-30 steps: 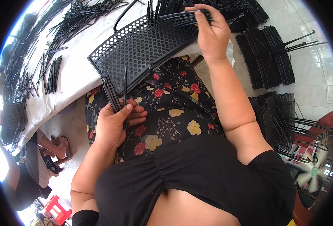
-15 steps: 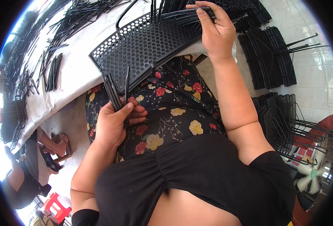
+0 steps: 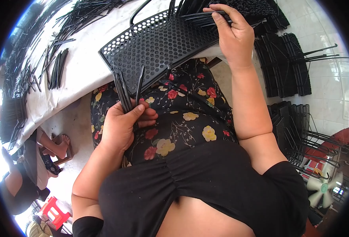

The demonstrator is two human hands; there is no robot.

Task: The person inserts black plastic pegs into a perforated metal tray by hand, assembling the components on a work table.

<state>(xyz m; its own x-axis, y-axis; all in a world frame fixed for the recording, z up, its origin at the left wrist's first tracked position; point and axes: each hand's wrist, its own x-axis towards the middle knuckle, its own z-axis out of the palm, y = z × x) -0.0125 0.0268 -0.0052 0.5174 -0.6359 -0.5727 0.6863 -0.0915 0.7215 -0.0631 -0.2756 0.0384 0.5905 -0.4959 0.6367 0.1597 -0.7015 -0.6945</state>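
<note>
My left hand (image 3: 123, 124) is closed round several thin black strips (image 3: 121, 89) that point up and away. One strip (image 3: 140, 85) stands apart from the others, near the thumb. Beyond the strips, a black basket-like panel with round holes (image 3: 151, 49) reaches from the table edge over my lap. At its far right part, my right hand (image 3: 235, 39) pinches black strips (image 3: 202, 16) between thumb and fingers. More upright black strips (image 3: 188, 7) rise just behind these; their lower ends are partly hidden.
Loose black strips (image 3: 58, 69) lie scattered over the white-covered table (image 3: 91, 59). Black wire-hooked racks (image 3: 285, 65) are stacked on the right. A fan (image 3: 323, 187) stands at lower right. At left are another person's foot (image 3: 65, 144) and a red stool (image 3: 55, 213).
The whole view has shifted slightly. The panel appears a little farther right and up, and my right hand a little right and lower. My left hand keeps its strips.
</note>
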